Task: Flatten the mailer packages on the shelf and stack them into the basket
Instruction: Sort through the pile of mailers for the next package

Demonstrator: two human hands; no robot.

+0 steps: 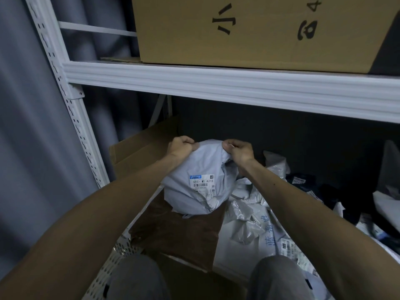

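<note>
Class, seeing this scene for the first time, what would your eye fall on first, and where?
First, the pale grey mailer at centre, its top edge pinched by the left grip and right grip under the white shelf beam. Next, the big cardboard box with black writing on the shelf above, and the crumpled mailer pile to the right.

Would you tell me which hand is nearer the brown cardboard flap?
Left. The left hand, gripping the mailer, is just right of the cardboard flap; the right hand grips farther right.
</note>
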